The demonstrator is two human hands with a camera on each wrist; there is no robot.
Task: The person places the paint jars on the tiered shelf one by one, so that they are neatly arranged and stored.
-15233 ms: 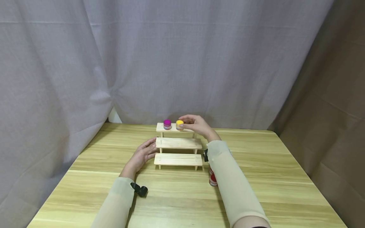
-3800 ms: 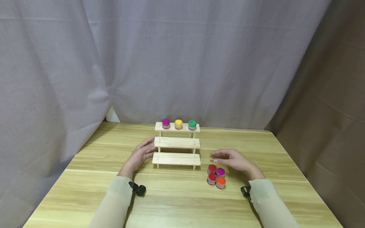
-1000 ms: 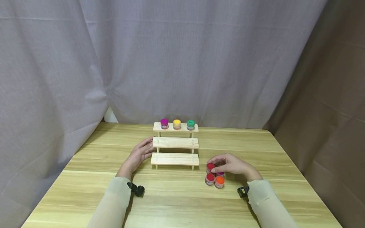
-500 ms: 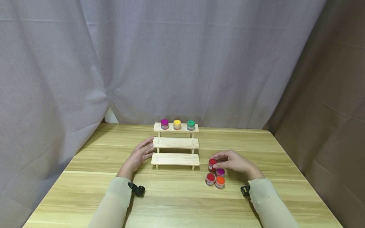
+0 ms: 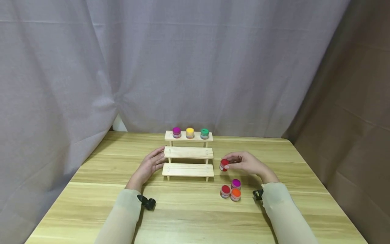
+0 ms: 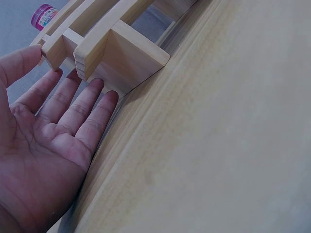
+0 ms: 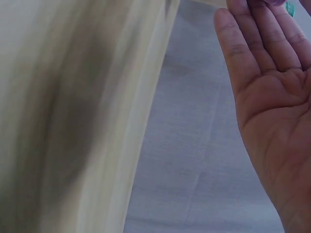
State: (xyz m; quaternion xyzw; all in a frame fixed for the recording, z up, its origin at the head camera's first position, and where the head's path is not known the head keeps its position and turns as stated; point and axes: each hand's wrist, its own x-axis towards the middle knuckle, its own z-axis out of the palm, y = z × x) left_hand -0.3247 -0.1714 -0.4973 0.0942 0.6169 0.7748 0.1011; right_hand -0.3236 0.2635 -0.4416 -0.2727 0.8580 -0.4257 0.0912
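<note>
My right hand (image 5: 248, 164) pinches a small red paint jar (image 5: 224, 165) between thumb and fingers, lifted above the table right of a three-tier wooden stand (image 5: 189, 152). In the right wrist view the held jar is mostly cut off at the top edge. My left hand (image 5: 147, 169) is at the stand's left side; the left wrist view shows its fingers extended, with fingertips (image 6: 97, 83) at the ends of the wooden tiers. On the top tier stand a purple jar (image 5: 176, 132), a yellow jar (image 5: 190, 133) and a green jar (image 5: 204, 134).
On the table (image 5: 182, 217), below my right hand, another red jar (image 5: 225, 191), a magenta jar (image 5: 236, 184) and an orange jar (image 5: 235, 195) stand grouped. A grey curtain (image 5: 195, 67) hangs behind the table, and darker cloth (image 5: 353, 135) hangs at the right.
Earlier, the yellow and green jars were set on the top tier. Within the last second my right hand has lifted the red jar from the group and moved it away from me. My left hand stays put.
</note>
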